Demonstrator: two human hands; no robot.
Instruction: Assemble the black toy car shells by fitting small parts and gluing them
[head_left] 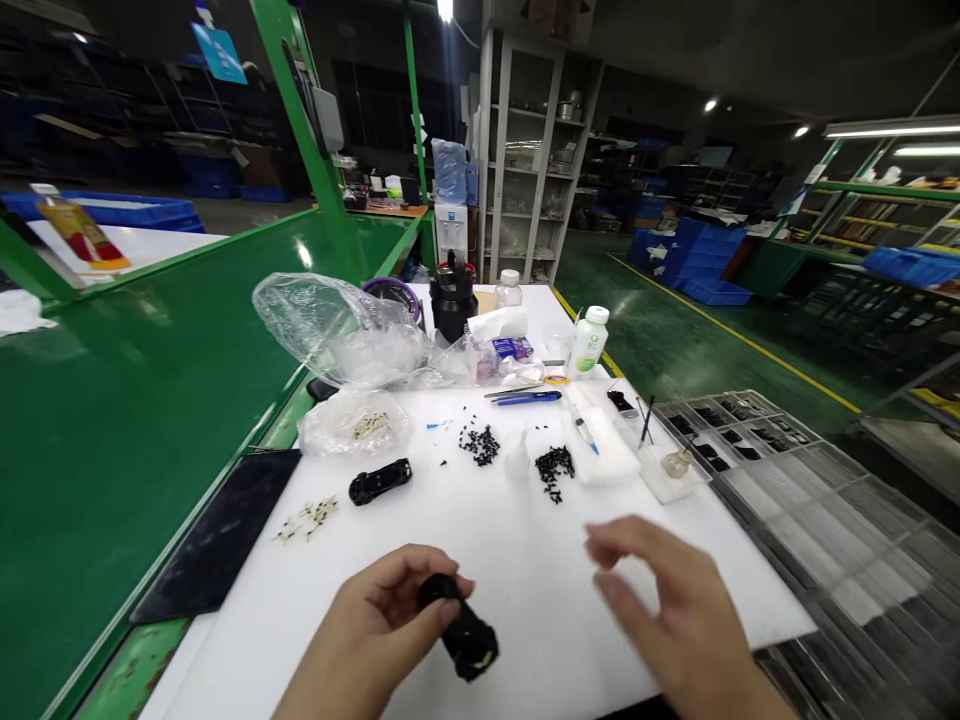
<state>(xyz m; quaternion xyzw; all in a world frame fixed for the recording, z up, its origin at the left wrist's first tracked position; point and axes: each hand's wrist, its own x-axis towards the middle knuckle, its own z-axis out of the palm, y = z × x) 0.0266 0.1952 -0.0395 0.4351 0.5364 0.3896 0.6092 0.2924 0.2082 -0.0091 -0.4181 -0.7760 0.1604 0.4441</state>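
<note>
My left hand grips a black model car part between thumb and fingers, low over the white work surface. A small pale spot shows at its near end. To the right, my right hand is in the air, thumb and index finger apart, with nothing seen between them. Another black model car part lies farther back on the left. Two piles of tiny black pieces, a left pile and a right pile, lie beyond my hands. A translucent nozzle bottle stands between them.
Small pale pieces lie at left, near a clear bag. Behind are a blue cutter knife, a white foam block bearing a syringe, and a white bottle. Compartment trays flank the right edge.
</note>
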